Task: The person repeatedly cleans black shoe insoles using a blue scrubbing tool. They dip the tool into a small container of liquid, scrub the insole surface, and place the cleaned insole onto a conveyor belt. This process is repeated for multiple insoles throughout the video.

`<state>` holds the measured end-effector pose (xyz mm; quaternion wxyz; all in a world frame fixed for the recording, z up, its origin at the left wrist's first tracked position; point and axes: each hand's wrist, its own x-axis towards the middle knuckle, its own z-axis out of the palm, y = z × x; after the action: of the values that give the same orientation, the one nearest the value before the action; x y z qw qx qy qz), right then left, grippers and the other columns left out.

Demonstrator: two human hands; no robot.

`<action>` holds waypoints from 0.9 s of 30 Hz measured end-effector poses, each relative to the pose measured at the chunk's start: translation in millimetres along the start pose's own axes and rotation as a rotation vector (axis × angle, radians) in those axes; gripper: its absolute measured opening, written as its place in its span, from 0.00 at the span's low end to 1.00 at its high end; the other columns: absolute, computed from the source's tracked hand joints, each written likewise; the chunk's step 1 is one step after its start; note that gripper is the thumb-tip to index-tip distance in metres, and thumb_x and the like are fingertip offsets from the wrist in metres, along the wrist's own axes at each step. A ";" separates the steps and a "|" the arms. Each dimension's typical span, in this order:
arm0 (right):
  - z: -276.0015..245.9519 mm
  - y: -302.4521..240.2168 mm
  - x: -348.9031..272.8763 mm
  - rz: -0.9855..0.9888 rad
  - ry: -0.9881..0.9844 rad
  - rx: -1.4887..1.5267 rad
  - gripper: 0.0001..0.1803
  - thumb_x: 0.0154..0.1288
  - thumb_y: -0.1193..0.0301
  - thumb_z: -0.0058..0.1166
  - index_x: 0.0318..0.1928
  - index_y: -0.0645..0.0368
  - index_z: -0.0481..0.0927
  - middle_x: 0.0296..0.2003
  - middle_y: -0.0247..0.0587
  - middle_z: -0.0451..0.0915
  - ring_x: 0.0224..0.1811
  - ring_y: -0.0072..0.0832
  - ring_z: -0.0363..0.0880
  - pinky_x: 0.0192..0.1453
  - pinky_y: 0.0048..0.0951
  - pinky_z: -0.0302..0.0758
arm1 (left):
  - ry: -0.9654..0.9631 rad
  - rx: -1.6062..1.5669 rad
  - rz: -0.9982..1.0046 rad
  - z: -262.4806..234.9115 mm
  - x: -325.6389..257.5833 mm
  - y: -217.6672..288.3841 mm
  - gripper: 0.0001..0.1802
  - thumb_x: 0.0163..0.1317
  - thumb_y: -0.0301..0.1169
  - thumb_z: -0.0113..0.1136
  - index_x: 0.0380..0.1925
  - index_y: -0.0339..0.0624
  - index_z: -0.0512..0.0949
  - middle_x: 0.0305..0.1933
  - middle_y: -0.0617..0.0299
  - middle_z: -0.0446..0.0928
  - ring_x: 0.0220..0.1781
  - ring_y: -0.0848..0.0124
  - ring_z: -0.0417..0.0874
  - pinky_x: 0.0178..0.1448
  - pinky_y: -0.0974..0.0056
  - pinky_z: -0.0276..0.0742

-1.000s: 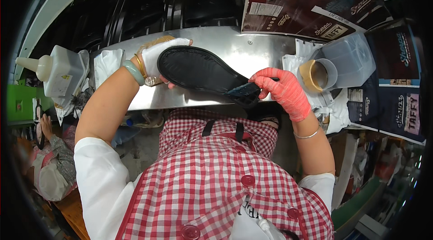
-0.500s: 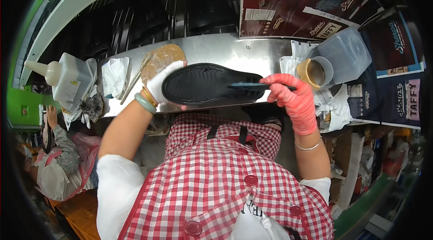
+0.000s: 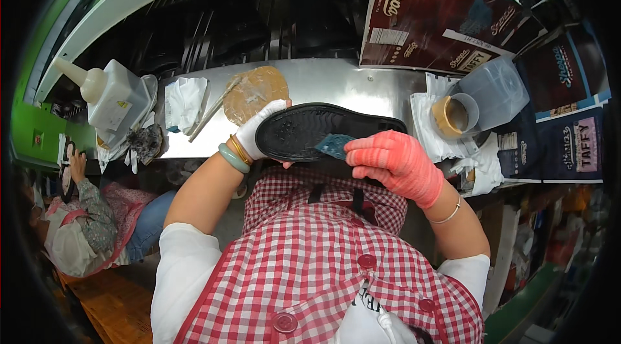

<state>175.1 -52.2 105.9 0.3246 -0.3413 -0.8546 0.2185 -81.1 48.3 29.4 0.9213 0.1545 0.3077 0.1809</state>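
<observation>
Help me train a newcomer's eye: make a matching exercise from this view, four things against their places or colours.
Things:
1. sole
2. brush
3. bottle
4. cup

Places or colours:
A. at the left end of the table
B. between the fingers of the pink-gloved right hand
C. clear and tan
D. black, held by the white-gloved left hand

Right pairs: 1-D, 2-B, 3-A, 4-C
</observation>
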 end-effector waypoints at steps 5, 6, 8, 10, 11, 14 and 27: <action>-19.0 -25.5 5.9 0.015 0.248 -0.201 0.13 0.48 0.69 0.65 0.36 0.57 0.81 0.38 0.40 0.82 0.30 0.35 0.79 0.35 0.29 0.76 | -0.268 0.129 0.137 -31.9 -5.0 -3.2 0.36 0.63 0.56 0.39 0.58 0.36 0.66 0.50 0.43 0.76 0.34 0.48 0.83 0.32 0.46 0.82; -21.1 -29.9 3.7 0.003 0.355 -0.224 0.13 0.50 0.69 0.65 0.38 0.59 0.81 0.38 0.42 0.82 0.28 0.34 0.79 0.33 0.28 0.75 | -0.282 0.156 0.185 -27.4 -9.3 -4.9 0.36 0.63 0.56 0.40 0.59 0.37 0.65 0.51 0.43 0.75 0.37 0.49 0.83 0.33 0.46 0.82; -12.7 -28.8 -5.6 0.030 0.631 -0.112 0.13 0.55 0.70 0.63 0.40 0.61 0.80 0.39 0.47 0.82 0.30 0.31 0.79 0.33 0.27 0.76 | -0.384 0.176 0.236 -24.1 -16.0 -5.7 0.37 0.63 0.56 0.42 0.62 0.38 0.62 0.55 0.44 0.73 0.42 0.50 0.82 0.36 0.44 0.82; 0.9 -24.7 -5.4 0.007 0.870 0.010 0.12 0.60 0.71 0.60 0.43 0.63 0.79 0.41 0.51 0.81 0.31 0.29 0.80 0.33 0.26 0.78 | -0.294 0.113 0.423 -4.9 -41.8 -13.2 0.37 0.62 0.53 0.48 0.63 0.38 0.61 0.57 0.44 0.71 0.46 0.52 0.81 0.37 0.45 0.82; 6.7 -18.4 -8.7 -0.019 0.946 0.024 0.12 0.62 0.74 0.58 0.45 0.64 0.77 0.42 0.52 0.80 0.31 0.28 0.80 0.32 0.25 0.79 | -0.215 0.115 0.526 7.0 -58.0 -12.7 0.39 0.60 0.52 0.52 0.64 0.38 0.60 0.57 0.44 0.71 0.46 0.51 0.81 0.39 0.45 0.83; 24.5 -2.3 -13.9 0.039 1.047 0.014 0.13 0.63 0.78 0.55 0.49 0.61 0.76 0.44 0.50 0.79 0.31 0.28 0.80 0.28 0.22 0.76 | -0.288 0.035 0.754 22.7 -90.0 4.9 0.35 0.62 0.49 0.49 0.62 0.36 0.62 0.58 0.45 0.71 0.49 0.53 0.80 0.47 0.46 0.81; 74.6 38.8 -4.8 0.057 0.875 -0.362 0.20 0.60 0.83 0.50 0.54 0.59 0.75 0.48 0.53 0.78 0.45 0.42 0.80 0.45 0.31 0.77 | 0.024 0.490 1.005 129.9 -28.5 165.9 0.22 0.67 0.38 0.50 0.54 0.34 0.69 0.50 0.49 0.75 0.45 0.58 0.80 0.47 0.58 0.79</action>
<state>142.4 -41.0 29.1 0.5833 -0.4758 -0.6522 -0.0895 -61.0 160.7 208.8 0.6553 0.4895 0.2397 0.5230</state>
